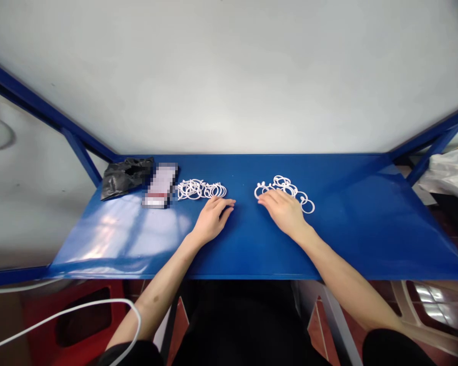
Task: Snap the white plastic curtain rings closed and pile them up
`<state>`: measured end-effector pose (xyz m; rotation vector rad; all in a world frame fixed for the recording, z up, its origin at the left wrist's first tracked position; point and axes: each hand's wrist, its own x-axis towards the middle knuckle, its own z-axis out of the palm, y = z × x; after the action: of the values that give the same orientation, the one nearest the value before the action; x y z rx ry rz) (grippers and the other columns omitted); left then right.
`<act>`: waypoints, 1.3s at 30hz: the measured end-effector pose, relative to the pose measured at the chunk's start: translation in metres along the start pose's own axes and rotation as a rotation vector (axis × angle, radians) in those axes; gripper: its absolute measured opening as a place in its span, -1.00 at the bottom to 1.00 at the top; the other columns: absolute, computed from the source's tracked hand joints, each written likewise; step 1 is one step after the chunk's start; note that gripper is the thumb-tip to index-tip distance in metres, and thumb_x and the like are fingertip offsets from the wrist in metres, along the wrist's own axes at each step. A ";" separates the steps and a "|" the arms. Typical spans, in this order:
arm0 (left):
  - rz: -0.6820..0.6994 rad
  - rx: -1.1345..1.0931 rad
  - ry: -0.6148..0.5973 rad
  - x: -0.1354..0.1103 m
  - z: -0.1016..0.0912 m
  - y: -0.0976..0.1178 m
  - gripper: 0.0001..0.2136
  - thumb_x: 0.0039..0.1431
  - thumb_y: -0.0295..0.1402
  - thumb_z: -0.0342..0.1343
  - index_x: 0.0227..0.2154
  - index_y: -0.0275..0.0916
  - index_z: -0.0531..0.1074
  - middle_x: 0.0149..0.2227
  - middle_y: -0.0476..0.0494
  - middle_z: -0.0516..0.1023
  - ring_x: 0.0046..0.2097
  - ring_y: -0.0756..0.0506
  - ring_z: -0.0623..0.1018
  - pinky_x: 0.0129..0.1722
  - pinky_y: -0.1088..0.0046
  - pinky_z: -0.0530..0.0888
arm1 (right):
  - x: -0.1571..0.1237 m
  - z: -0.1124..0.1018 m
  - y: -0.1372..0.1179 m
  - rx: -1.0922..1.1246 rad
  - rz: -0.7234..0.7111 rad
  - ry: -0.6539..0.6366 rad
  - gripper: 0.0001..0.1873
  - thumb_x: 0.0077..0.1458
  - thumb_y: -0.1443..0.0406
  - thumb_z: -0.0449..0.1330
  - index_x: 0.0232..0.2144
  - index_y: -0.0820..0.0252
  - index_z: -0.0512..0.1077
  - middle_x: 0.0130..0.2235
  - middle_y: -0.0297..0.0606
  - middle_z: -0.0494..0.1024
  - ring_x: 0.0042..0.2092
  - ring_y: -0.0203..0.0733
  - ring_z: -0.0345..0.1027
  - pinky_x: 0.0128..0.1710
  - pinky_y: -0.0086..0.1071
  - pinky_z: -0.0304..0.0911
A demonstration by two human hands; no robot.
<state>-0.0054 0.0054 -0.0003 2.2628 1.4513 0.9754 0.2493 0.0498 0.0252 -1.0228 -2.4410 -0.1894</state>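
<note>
Two groups of thin white rings with small knobs, perhaps plastic curtain rings, lie on the blue table (229, 254). Just in front of the left group of rings (193, 189), my left hand (210, 219) hovers or rests with thumb and fingers a little apart, and nothing shows between them. My right hand (284, 209) reaches over the looser right group of rings (309, 206) and covers part of it. Its fingers are bent together at the lower edge of the leftmost white ring (256, 191); the exact contact is hidden.
A blurred-out phone-like rectangle (162, 183) lies left of the rings, beside a crumpled black plastic bag (124, 178). Blue frame bars (80, 152) rise at the table's sides. A white cable (80, 306) loops past my left forearm. White plastic (454, 170) hangs at the right.
</note>
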 end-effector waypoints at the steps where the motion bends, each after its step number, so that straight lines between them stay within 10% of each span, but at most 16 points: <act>1: 0.018 0.022 -0.020 0.000 0.000 0.001 -0.84 0.41 -0.37 0.02 -0.07 -0.19 0.47 -0.13 -0.13 0.64 -0.07 -0.12 0.53 0.02 0.20 0.50 | 0.000 0.001 0.006 -0.040 0.042 -0.010 -0.79 0.39 0.32 0.11 -0.20 0.19 0.55 -0.23 -0.21 0.64 -0.21 -0.12 0.42 -0.22 -0.27 0.25; 12: 0.098 0.146 -0.069 0.000 0.000 0.006 -0.85 0.41 -0.38 0.02 -0.15 -0.20 0.50 -0.16 -0.12 0.64 -0.12 -0.12 0.54 -0.09 0.27 0.46 | -0.004 0.010 0.017 -0.116 0.101 -0.122 -0.87 0.33 0.35 0.17 -0.21 0.22 0.54 -0.26 -0.15 0.60 -0.20 -0.04 0.38 -0.24 -0.23 0.23; 21: 0.324 0.128 -0.063 -0.004 0.011 0.013 -0.70 0.44 -0.40 -0.05 0.17 -0.24 0.28 0.11 -0.29 0.52 0.09 -0.14 0.55 0.07 0.24 0.52 | -0.003 0.014 -0.021 -0.007 -0.204 -0.052 -0.77 0.38 0.40 0.07 -0.29 0.27 0.51 -0.30 -0.18 0.57 -0.24 -0.12 0.34 -0.24 -0.28 0.26; 28: 0.338 0.126 -0.156 -0.002 0.010 0.013 -0.82 0.46 -0.47 -0.14 -0.13 -0.28 0.38 -0.27 -0.15 0.55 -0.22 -0.08 0.55 -0.18 0.36 0.57 | -0.006 0.022 -0.036 0.032 -0.307 0.005 -0.73 0.39 0.40 0.06 -0.32 0.25 0.51 -0.35 -0.23 0.54 -0.29 -0.17 0.30 -0.31 -0.31 0.23; 39: 0.420 0.200 -0.103 -0.002 0.003 0.008 -0.71 0.43 -0.56 -0.25 -0.14 -0.26 0.40 -0.19 -0.15 0.58 -0.10 -0.07 0.59 -0.09 0.39 0.59 | 0.001 0.011 -0.030 0.103 -0.269 -0.220 -0.80 0.40 0.36 0.07 -0.23 0.20 0.49 -0.26 -0.27 0.58 -0.23 -0.17 0.33 -0.24 -0.28 0.23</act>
<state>0.0018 0.0000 0.0008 2.7928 1.0939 0.8330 0.2238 0.0325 0.0172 -0.7001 -2.7526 -0.0404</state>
